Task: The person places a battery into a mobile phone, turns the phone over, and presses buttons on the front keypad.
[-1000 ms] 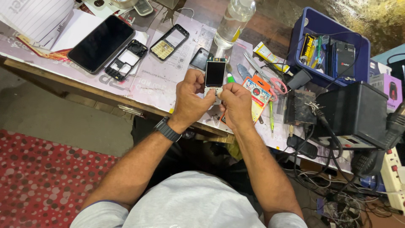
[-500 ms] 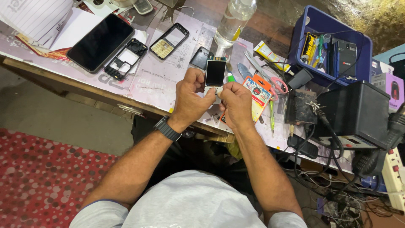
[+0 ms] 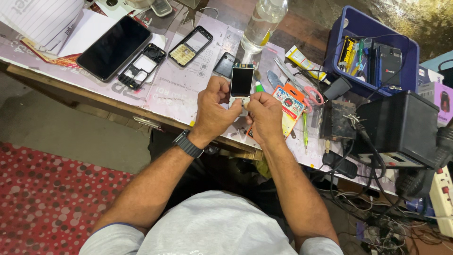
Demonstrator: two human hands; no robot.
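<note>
A small bare phone body with a dark screen (image 3: 241, 81) is held upright above the table edge. My left hand (image 3: 213, 106) grips its lower left side, a dark watch on that wrist. My right hand (image 3: 265, 115) pinches its lower right corner, thumb on the pale keypad area. On the table beyond lie a black phone frame (image 3: 141, 66), a keypad housing (image 3: 190, 46) and a small dark back cover (image 3: 223, 64).
A large black smartphone (image 3: 114, 47) lies at the left by lined paper. A clear bottle (image 3: 262, 23) stands behind the hands. A blue bin (image 3: 336, 45) of tools, a black box (image 3: 401, 127), cables and a power strip (image 3: 441, 198) crowd the right. Tweezers, a glue tube and an orange card (image 3: 289, 106) lie nearby.
Both hands keep their hold on the phone body; they and it have barely shifted.
</note>
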